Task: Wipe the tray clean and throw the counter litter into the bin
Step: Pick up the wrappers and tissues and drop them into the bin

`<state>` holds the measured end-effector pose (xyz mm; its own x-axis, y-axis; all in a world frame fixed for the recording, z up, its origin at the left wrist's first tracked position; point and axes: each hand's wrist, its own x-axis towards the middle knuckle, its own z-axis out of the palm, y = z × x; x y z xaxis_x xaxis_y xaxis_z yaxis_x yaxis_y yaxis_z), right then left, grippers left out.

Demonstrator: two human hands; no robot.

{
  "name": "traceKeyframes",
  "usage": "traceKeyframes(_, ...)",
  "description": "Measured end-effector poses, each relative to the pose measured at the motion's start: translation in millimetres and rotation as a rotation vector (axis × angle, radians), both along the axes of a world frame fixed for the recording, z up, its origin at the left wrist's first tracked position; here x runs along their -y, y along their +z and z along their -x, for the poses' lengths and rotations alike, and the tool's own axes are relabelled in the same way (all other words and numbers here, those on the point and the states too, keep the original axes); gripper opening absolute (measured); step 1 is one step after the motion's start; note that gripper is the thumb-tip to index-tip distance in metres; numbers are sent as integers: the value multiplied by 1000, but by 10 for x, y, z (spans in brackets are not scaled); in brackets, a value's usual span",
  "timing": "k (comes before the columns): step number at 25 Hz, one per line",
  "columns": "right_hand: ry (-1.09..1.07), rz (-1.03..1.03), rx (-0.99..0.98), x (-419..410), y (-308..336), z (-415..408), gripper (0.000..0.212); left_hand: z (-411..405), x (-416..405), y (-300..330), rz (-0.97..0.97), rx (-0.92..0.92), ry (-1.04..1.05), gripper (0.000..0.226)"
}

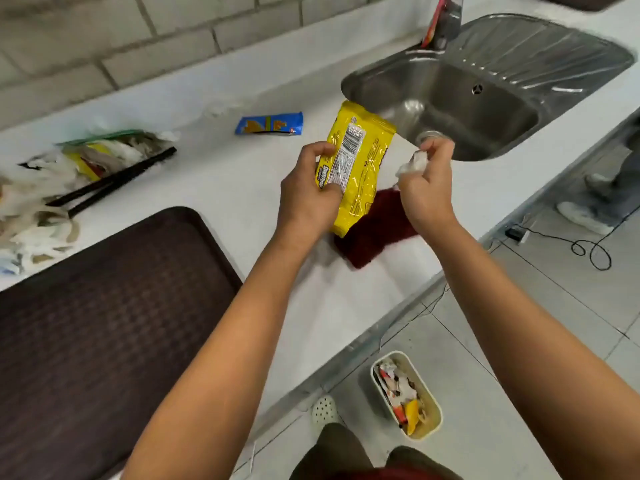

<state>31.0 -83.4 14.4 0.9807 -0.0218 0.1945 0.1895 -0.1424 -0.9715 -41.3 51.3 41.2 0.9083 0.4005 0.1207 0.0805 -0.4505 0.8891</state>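
Head view: a person's two bare hands work above the white counter [221, 188], near its front edge beside the sink [485, 98].
Left hand [308, 192]: fingers and thumb curled round the yellow snack packet [360, 161], gripping its left side; the packet stands upright, clear of the counter.
Right hand [427, 181]: pinches a crumpled white scrap [412, 164], just right of the packet.
Cloth [377, 230]: dark red, lying under the hands at the front edge.
Tray [104, 306]: brown, at the counter's front left.
Litter: blue wrapper [269, 123] toward the back edge; pile of wrappers [69, 174] with black chopsticks [114, 181] at the left.
Bin [407, 393]: on the floor, holding wrappers.

A steel sink [485, 98] is set in the white counter [214, 174]; black cable [588, 249] lies on the tiled floor [519, 323].
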Motion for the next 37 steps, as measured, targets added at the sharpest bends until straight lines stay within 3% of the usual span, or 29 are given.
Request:
traceKeyframes(4,-15,23,129,544,-173,396,33,418,518,-131,13,44,89,45)
traceKeyframes(9,17,42,75,1388,-665,861,35,1019,1527,-353,9,94,59,45)
traceKeyframes(14,-86,76,-35,1902,-1177,1183,30,1402,2151,-748,25,-15,-11,43)
traceKeyframes(19,-128,-15,-257,2116,-1699,1324,35,1493,2395,-1239,-35,-303,-40,41)
traceKeyframes(22,-210,-49,-471,2281,-2203,1356,34,1472,2447,-1800,-58,-510,-54,44)
traceKeyframes(25,-304,34,-738,2377,-2973,1400,29,1425,2437,-2591,-9,-729,-25,47)
traceKeyframes(28,-261,140,-903,2381,-3800,1505,32,1303,2409,-3465,7,-880,-40,44)
traceKeyframes(33,-189,320,-1005,2313,-5203,1791,23,1170,2415,-4806,51,-990,-86,43)
traceKeyframes(37,-221,330,-978,2313,-5929,1959,21,1169,2462,-5616,3,-1036,-132,42)
